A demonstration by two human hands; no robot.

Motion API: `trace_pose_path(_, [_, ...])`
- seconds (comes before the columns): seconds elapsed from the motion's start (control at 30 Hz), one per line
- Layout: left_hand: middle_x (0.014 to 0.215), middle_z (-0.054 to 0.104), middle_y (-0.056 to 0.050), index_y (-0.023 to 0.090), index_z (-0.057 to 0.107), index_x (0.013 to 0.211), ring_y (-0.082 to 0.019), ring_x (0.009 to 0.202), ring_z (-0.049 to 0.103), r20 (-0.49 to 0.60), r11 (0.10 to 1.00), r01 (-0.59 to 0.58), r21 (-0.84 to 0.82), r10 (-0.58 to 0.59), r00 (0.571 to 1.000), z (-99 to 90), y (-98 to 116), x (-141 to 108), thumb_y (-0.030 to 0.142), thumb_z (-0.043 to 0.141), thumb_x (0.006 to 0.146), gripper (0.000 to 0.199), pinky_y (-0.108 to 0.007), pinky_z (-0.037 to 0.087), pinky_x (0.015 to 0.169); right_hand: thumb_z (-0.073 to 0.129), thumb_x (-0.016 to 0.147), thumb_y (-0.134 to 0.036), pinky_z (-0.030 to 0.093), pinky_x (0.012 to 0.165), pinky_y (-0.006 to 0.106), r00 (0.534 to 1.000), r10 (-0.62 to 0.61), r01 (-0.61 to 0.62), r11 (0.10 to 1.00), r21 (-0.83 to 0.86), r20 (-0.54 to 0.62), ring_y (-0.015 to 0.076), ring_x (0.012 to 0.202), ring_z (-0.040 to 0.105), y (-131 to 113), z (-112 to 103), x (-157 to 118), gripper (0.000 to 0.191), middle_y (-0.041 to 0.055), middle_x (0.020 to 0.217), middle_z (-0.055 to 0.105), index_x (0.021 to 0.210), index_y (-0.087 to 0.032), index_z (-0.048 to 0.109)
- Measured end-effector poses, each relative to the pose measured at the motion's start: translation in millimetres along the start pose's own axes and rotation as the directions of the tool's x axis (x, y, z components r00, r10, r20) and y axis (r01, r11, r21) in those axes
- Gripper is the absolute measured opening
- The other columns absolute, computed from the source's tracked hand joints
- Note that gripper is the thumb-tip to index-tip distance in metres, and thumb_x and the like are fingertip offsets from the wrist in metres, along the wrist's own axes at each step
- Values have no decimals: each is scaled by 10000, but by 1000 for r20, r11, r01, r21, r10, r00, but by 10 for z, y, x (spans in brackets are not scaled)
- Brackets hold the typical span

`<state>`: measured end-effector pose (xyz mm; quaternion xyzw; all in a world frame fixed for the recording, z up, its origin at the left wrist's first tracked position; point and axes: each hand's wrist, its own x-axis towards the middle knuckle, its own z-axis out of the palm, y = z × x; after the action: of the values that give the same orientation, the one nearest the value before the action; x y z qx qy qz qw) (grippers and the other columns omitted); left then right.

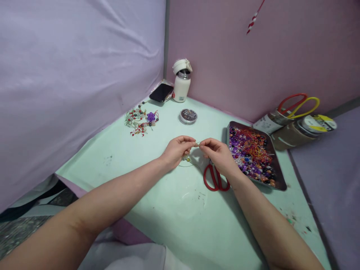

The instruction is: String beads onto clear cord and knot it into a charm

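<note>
My left hand (179, 150) pinches a thin cord (198, 143) above the middle of the table. Close by on its right, my right hand (218, 152) is closed on the same cord, fingertips almost meeting the left ones. A yellow bead (188, 159) hangs or lies just below my left hand, near a loop of fine thread. Red-handled scissors (215, 180) lie under and in front of my right hand, their blades hidden. To the right is a dark tray (278, 170) of purple, black, orange and clear beads with red and orange cords.
A pale green table (168, 213) holds a round tin (188, 116), a white bottle (181, 88), a phone (161, 92) and beaded strings (137, 118). Jars (292, 133) and upright scissors (303, 107) stand behind the tray. A beaded cord (252, 22) hangs above.
</note>
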<state>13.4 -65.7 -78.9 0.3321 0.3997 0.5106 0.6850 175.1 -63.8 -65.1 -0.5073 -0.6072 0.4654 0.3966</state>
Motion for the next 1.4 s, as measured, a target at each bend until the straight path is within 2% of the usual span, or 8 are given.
trace_pose_path(0.17, [705,619,-14,133,638,811,-42,535,419,-27,999,-33,-25,33,999,-3,-30,12,242,768,632,247,-216,290,512,670,730,-373,369,516,238,996,91,-92,995,46,10,106,574,436,-8,51,-11,175,-17,655,542,719,-202,636])
trace_pose_path(0.43, [772,650,-36,131,644,807,-39,561,435,-24,998,3,-66,-5,1000,18,-39,-6,231,774,629,242,-207,321,532,658,716,-370,292,490,237,991,113,-119,989,84,71,87,516,363,34,118,-36,190,-42,586,496,683,-190,606])
trace_pose_path(0.6, [747,625,-18,132,640,809,-37,559,440,-18,997,25,-75,-26,999,26,-55,-9,227,775,627,245,-209,315,528,652,712,-348,321,521,246,985,135,-140,989,42,109,91,535,403,-15,92,-42,174,-41,607,527,681,-189,588])
trace_pose_path(0.73, [633,559,24,138,634,807,-49,539,438,-40,999,-37,-7,37,999,42,-51,-17,239,764,638,236,-215,301,514,684,705,-365,349,541,250,994,109,-109,994,18,18,112,596,483,-87,53,-35,196,-26,664,570,776,-194,619])
trace_pose_path(0.97, [697,654,-12,154,625,892,-63,538,449,-2,992,-66,108,67,998,77,-37,-65,256,738,660,278,-224,306,514,656,741,-354,362,561,261,994,7,-3,999,44,-109,111,574,467,-34,74,-29,161,-26,631,558,718,-198,620])
trace_pose_path(1.17, [708,653,-18,146,626,886,-57,531,431,10,990,-84,113,83,997,75,-26,-56,276,710,698,243,-221,292,500,655,746,-357,338,549,253,995,15,-9,998,64,-102,102,559,438,-13,72,-22,172,-32,614,544,718,-191,619])
trace_pose_path(1.4, [688,646,-4,148,628,901,-52,520,423,6,992,-58,113,57,998,66,-9,-60,233,727,661,274,-220,276,495,653,755,-368,324,556,253,995,18,-11,997,74,-97,96,567,423,-10,77,-18,183,-34,639,544,726,-192,614])
